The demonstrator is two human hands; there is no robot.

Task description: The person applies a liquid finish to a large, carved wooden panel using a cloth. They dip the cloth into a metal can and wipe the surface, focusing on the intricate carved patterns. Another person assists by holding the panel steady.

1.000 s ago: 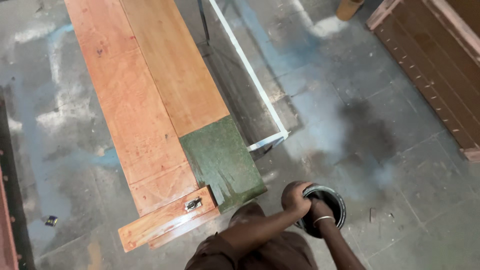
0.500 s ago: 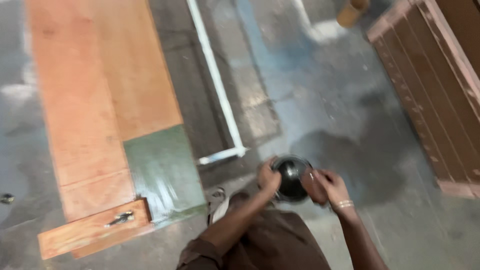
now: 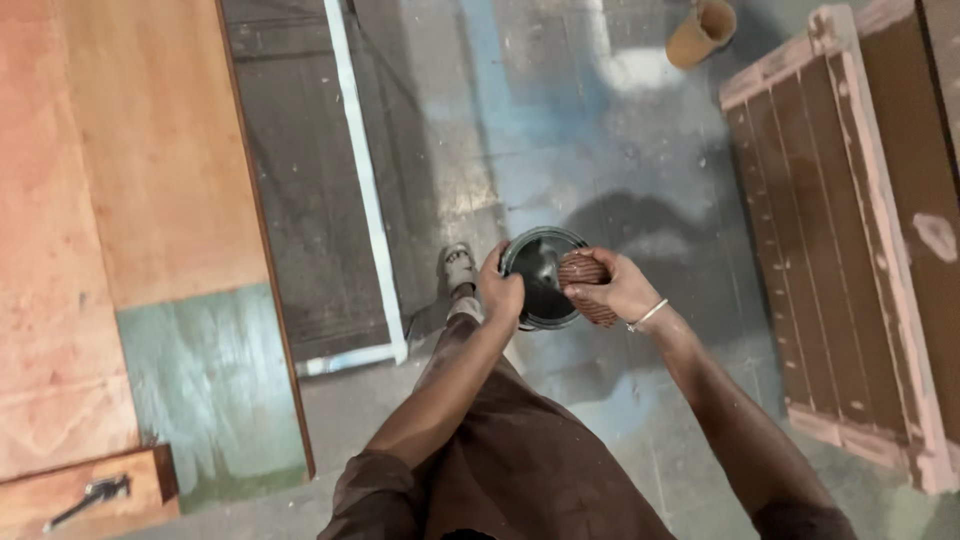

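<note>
My left hand (image 3: 500, 292) grips the left rim of a round dark tin (image 3: 541, 276) filled with glossy dark liquid, held in front of my body. My right hand (image 3: 617, 290) is closed around a reddish-brown ribbed cylinder (image 3: 586, 283), probably a roller or brush head, resting at the tin's right rim. A thin bangle circles my right wrist. My foot in a worn shoe (image 3: 459, 268) shows just left of the tin, below my left hand.
A wide orange-brown wooden panel (image 3: 130, 170) with a green-painted patch (image 3: 205, 380) lies at the left, with a metal latch (image 3: 85, 500) near its corner. A white-edged frame (image 3: 365, 200) lies beside it. A brown slatted panel (image 3: 840, 250) lies at the right; a cardboard tube (image 3: 700, 30) stands far back.
The view has swung left to right, so the wooden panel slid toward the left edge. Both hands have come together on the tin, which now sits higher and more central.
</note>
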